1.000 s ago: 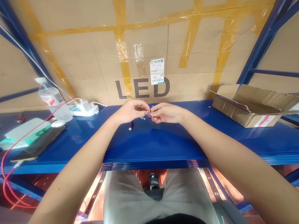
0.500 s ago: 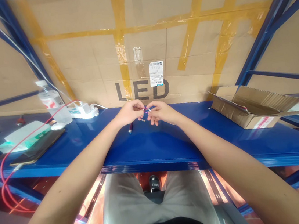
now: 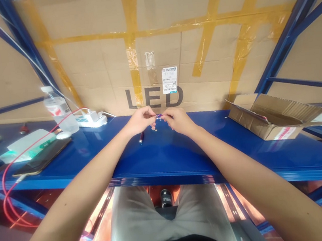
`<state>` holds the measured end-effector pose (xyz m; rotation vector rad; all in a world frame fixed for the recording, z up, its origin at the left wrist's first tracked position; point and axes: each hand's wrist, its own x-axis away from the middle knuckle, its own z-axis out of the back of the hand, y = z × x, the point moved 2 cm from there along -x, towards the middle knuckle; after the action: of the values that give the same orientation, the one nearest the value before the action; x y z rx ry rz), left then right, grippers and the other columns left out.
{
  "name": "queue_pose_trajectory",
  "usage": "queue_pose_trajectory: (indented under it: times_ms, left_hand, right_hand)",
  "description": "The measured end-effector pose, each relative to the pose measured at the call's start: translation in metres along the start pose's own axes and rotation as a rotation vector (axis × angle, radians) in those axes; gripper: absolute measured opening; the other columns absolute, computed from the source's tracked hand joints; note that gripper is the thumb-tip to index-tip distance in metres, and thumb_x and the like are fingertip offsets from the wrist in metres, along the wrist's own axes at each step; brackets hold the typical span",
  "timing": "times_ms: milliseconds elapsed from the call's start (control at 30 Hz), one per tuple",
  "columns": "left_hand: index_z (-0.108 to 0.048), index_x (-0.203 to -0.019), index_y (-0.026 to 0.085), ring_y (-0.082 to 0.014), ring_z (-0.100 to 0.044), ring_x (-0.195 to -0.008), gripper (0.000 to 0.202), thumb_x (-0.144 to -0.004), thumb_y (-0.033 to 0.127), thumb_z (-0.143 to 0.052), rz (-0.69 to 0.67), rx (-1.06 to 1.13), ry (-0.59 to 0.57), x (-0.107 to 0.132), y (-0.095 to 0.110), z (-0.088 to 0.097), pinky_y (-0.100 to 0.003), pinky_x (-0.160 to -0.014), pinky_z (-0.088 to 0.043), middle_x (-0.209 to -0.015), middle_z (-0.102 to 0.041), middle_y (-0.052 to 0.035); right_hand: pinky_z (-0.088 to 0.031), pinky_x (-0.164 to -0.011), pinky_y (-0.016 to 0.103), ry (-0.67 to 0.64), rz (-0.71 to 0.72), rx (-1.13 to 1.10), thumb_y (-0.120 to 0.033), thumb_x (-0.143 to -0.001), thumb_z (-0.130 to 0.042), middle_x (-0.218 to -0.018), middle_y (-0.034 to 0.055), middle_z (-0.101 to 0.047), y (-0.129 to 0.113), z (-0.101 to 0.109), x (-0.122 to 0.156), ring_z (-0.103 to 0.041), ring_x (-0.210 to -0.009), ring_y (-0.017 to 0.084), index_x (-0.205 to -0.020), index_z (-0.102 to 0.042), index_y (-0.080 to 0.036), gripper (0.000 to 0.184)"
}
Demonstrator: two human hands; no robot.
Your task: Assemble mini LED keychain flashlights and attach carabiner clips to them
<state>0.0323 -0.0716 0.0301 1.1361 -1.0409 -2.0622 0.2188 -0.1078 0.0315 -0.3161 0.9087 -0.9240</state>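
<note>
Just above the blue shelf top [image 3: 166, 155], a small purple-and-silver piece [image 3: 159, 116] spans the gap between my two hands. My left hand [image 3: 143, 119] pinches its left end between thumb and forefinger. At its right end, my right hand [image 3: 175, 119] is closed in a pinch, fingers curled under. The piece is too small to tell its kind. Small shiny bits [image 3: 154, 129] show below my left fingertips; whether they lie on the surface or hang from the fingers I cannot tell. A dark pen-like rod with a silver tip [image 3: 141, 138] lies below my left hand.
An open cardboard box [image 3: 269, 121] stands at right. On the left are a water bottle [image 3: 61, 114], a white power strip [image 3: 93, 120], a tissue pack [image 3: 28, 146], a dark tablet-like slab [image 3: 43, 159] and a red cable [image 3: 4, 178]. A large cardboard sheet [image 3: 96, 65] rises behind.
My right hand's lower fingers have curled in from being spread. The small piece now lies level between the two pinches. The camera view has shifted slightly.
</note>
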Motion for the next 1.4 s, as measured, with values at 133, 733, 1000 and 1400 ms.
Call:
queue_pose_trajectory:
  times_ms: [133,733,1000,1400]
  left_hand:
    - [-0.056,-0.082,0.016,-0.0166,-0.072,-0.062,0.016,-0.078,0.015,-0.072,-0.013,0.029,-0.010,0.0008,0.0032,-0.0006,-0.031,-0.064,-0.059,-0.066,-0.068,-0.0001]
    - [-0.069,-0.087,0.014,-0.0200,-0.076,-0.081,0.018,-0.074,0.021,-0.080,-0.052,0.042,0.006,0.0015,0.0065,0.0023,-0.036,-0.082,-0.061,-0.081,-0.077,-0.0061]
    - [-0.069,-0.089,0.013,-0.0203,-0.076,-0.082,0.024,-0.074,0.026,-0.083,-0.023,0.094,0.014,0.0005,0.0038,0.0041,-0.037,-0.083,-0.062,-0.082,-0.077,-0.0066]
    - [-0.068,-0.089,0.012,-0.0222,-0.078,-0.083,0.034,-0.069,0.030,-0.089,0.055,0.215,0.064,0.0009,0.0035,0.0017,-0.041,-0.088,-0.064,-0.081,-0.077,-0.0077]
  right_hand:
    - [-0.043,-0.052,0.028,-0.010,-0.110,-0.163,-0.020,-0.091,-0.060,-0.057,-0.0028,-0.056,0.0004,0.0005,-0.0004,-0.050,-0.044,0.012,-0.078,-0.064,-0.019,0.014]
    - [-0.047,-0.082,0.034,0.000,0.235,0.254,-0.015,-0.095,-0.055,-0.086,0.0080,-0.064,0.0027,0.0016,-0.0033,-0.061,-0.085,0.022,-0.092,-0.074,-0.017,0.019]
    - [-0.049,-0.079,0.035,-0.008,0.282,0.291,-0.017,-0.097,-0.052,-0.090,0.0106,-0.066,0.0032,0.0004,-0.0006,-0.061,-0.083,0.023,-0.099,-0.074,-0.017,0.022]
    - [-0.047,-0.079,0.036,-0.019,0.293,0.342,-0.019,-0.098,-0.051,-0.091,0.0122,-0.068,0.0018,0.0022,-0.0014,-0.062,-0.084,0.024,-0.099,-0.072,-0.016,0.021]
